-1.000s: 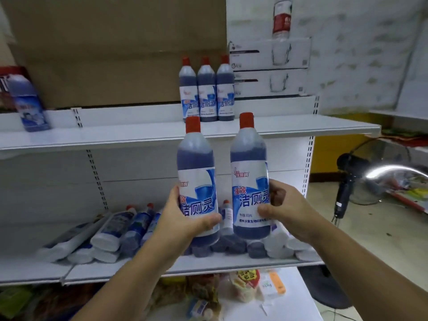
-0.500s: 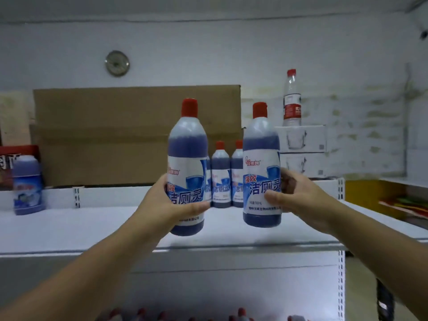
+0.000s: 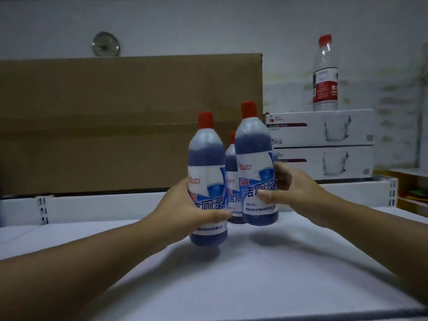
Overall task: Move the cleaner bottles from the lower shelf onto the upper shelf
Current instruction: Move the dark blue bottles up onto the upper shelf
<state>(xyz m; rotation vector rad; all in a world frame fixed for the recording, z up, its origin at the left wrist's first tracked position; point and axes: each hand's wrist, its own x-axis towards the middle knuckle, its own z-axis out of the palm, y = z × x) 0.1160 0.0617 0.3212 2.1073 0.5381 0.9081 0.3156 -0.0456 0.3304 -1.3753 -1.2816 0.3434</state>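
The left hand (image 3: pixel 185 209) is wrapped around the lower label of a red-capped cleaner bottle (image 3: pixel 206 181) filled with dark blue liquid, thumb across the front. The bottle is upright and held just above the white upper shelf (image 3: pixel 231 286), its shadow lying on the surface beneath it. The right hand (image 3: pixel 287 191) grips a second cleaner bottle (image 3: pixel 254 167) at mid-label — thumb in front, fingers curled round the far side — and holds it slightly higher and farther back, at about 1 o'clock from the first. Whether its base touches the shelf cannot be told.

Between the two held bottles, and behind them, a third bottle of the same kind (image 3: pixel 232 181) stands on the shelf, mostly hidden; only its cap, shoulder and part of its label show.

At 12 o'clock, along the back of the shelf, stands a large brown cardboard box (image 3: pixel 115 123). At 2 o'clock from the hands sit two stacked white cartons printed with glass mugs (image 3: pixel 324 144), and a clear water bottle with a red cap and red label (image 3: pixel 324 75) stands on the top one. A round metal disc (image 3: pixel 106 44) hangs on the wall above the cardboard box — too blurred to make out further.
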